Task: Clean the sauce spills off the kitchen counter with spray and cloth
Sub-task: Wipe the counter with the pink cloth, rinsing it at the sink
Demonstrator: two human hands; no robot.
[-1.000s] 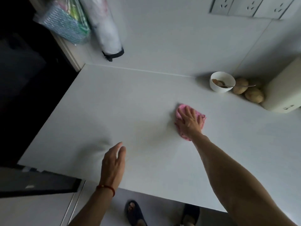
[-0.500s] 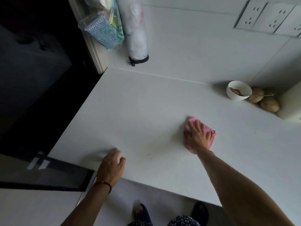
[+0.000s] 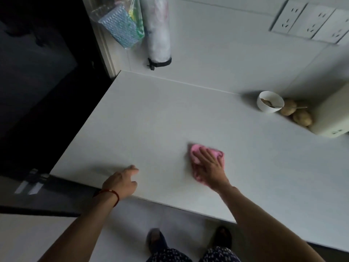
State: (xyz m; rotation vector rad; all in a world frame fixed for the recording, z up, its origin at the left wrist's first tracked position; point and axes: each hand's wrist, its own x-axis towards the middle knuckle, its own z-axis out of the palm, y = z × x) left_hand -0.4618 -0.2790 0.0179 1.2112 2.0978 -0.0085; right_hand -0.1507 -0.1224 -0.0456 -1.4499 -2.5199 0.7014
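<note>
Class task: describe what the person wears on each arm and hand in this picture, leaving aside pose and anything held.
Both forearms are bare, with no sleeves or gloves in view. The left hand has a thin red cord bracelet at its wrist. The right hand shows no jewellery.

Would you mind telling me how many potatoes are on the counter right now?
2. One potato sits just right of the white bowl; the other potato lies right of it, against the white appliance. More may be hidden behind them.

Small pink cloth (image 3: 198,152), crumpled, flat on pale grey kitchen counter (image 3: 170,120) approx mid-surface, nearer front edge, partly covered by a flat hand. No sauce marks discernible on counter.
</note>
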